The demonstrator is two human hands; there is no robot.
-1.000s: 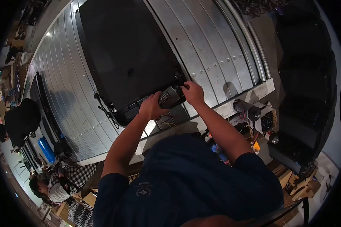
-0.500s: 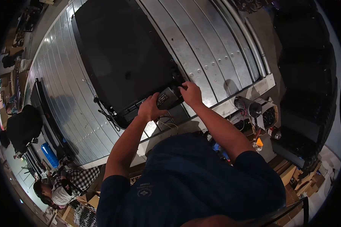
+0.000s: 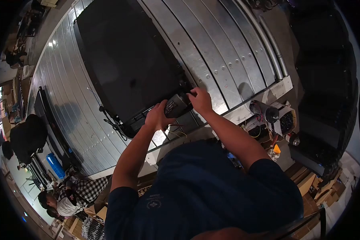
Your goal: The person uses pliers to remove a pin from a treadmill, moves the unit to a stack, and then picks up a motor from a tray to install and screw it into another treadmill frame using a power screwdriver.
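A large flat black panel (image 3: 128, 60) lies on the slatted metal table (image 3: 216, 52). At its near end sits a dark cylindrical motor (image 3: 177, 105) with a printed label. My left hand (image 3: 158, 117) grips the left part of the motor, thumb and fingers around it. At the motor's right end, my right hand (image 3: 200, 101) has its fingers closed at the panel's corner; what they hold is too small to make out. Thin yellow wires (image 3: 179, 131) hang below the motor. A black cable (image 3: 115, 125) lies by the panel's left corner.
Another cylindrical motor (image 3: 266, 113) stands off the table's right edge, near a can (image 3: 293, 139). Black stacked panels (image 3: 324, 80) stand at the right. At the left are a blue object (image 3: 55, 165), a person in dark clothes (image 3: 28, 138) and a person lower down (image 3: 66, 204).
The view has shifted slightly, so the panel and table sit a little differently in the frame. Both hands keep nearly the same place at the motor.
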